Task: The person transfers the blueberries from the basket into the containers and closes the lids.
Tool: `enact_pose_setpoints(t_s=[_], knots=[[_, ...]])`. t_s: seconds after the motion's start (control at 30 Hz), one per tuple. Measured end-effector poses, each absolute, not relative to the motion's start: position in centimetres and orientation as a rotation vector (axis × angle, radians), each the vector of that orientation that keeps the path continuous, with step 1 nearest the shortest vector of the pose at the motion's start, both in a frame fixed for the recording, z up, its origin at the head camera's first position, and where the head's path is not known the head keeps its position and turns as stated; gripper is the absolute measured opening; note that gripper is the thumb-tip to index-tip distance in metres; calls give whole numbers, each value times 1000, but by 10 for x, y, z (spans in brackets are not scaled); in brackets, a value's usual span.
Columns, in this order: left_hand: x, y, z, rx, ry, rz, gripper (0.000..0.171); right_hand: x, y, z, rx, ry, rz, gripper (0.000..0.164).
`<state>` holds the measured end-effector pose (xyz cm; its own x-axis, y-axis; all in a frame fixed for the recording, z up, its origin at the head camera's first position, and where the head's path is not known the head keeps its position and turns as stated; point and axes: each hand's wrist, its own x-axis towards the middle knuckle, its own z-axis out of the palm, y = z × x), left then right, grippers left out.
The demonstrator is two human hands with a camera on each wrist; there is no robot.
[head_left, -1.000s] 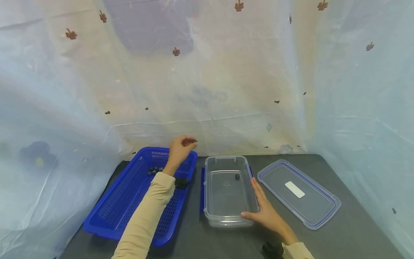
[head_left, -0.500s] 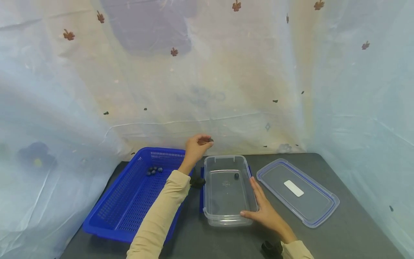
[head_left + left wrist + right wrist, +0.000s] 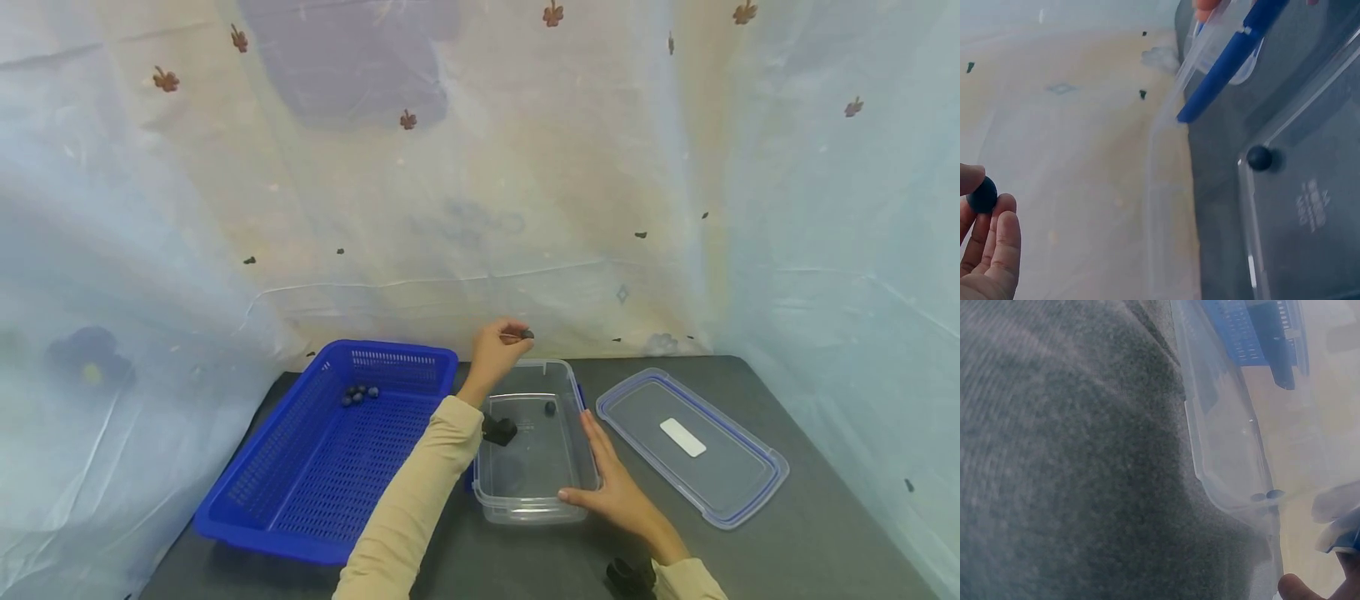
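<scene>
My left hand (image 3: 497, 352) pinches a dark blueberry (image 3: 528, 334) between thumb and fingers, above the far end of a clear plastic container (image 3: 536, 467). In the left wrist view the pinched berry shows as a dark oval at the left edge. One blueberry (image 3: 1259, 157) lies on the container's floor, toward its far end. My right hand (image 3: 611, 483) rests against the container's near right corner, fingers extended along the right side and thumb at the near rim. Several more blueberries (image 3: 358, 396) lie in the blue perforated basket (image 3: 262, 500) on the left.
A clear lid (image 3: 735, 471) with a blue seal and a white label lies on the dark table (image 3: 795, 533), right of the container. Blue locking flaps (image 3: 1216, 78) stick out at the container's sides. A patterned curtain (image 3: 480, 208) hangs behind the table.
My left hand has moved right, from above the basket to above the container's far end, carrying the blueberry. My right hand has stayed at the container's corner.
</scene>
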<state>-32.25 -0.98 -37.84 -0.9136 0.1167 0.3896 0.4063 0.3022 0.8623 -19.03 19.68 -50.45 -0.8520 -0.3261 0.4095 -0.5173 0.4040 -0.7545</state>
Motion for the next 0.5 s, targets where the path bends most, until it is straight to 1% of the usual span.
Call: enact_pose_setpoints(t_s=[0.3, 0.5], knots=[[-325, 12, -397, -371, -2324, -1717, 18, -188, 194, -500, 755, -2456, 1464, 113], [-327, 22, -419, -301, -2358, -1693, 17, -187, 194, -499, 751, -2453, 1466, 113]])
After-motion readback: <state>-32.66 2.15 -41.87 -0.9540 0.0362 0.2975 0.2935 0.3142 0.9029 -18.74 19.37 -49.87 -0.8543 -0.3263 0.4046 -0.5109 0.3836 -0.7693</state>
